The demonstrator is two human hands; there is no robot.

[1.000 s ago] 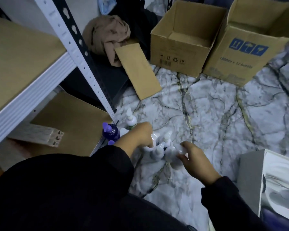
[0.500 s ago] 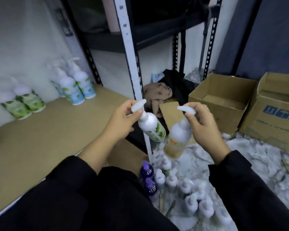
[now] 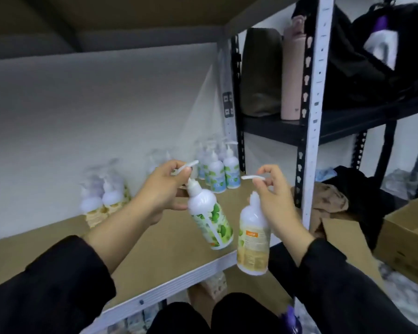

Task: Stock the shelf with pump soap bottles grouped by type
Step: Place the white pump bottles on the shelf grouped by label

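Observation:
My left hand (image 3: 163, 191) grips a white pump bottle with a green leaf label (image 3: 211, 219) by its neck and pump head, tilted over the shelf board (image 3: 155, 247). In my right hand (image 3: 276, 201) hangs a white bottle with a yellow-orange label (image 3: 252, 239), held by its pump, just past the shelf's front edge. On the shelf, several blue-green labelled bottles (image 3: 221, 172) stand at the back right. Yellow-labelled bottles (image 3: 104, 201) stand against the wall to the left.
A white perforated upright (image 3: 313, 121) stands right of my right hand. Behind it a dark rack (image 3: 323, 126) carries a pink flask, a brown bag and a black bag. An open cardboard box (image 3: 410, 239) sits on the floor at right. More bottles (image 3: 215, 284) lie under the shelf.
Both hands picked one bottle each off the floor and raised them. They have now moved up and left to the shelf level, and my view has lifted to the shelf.

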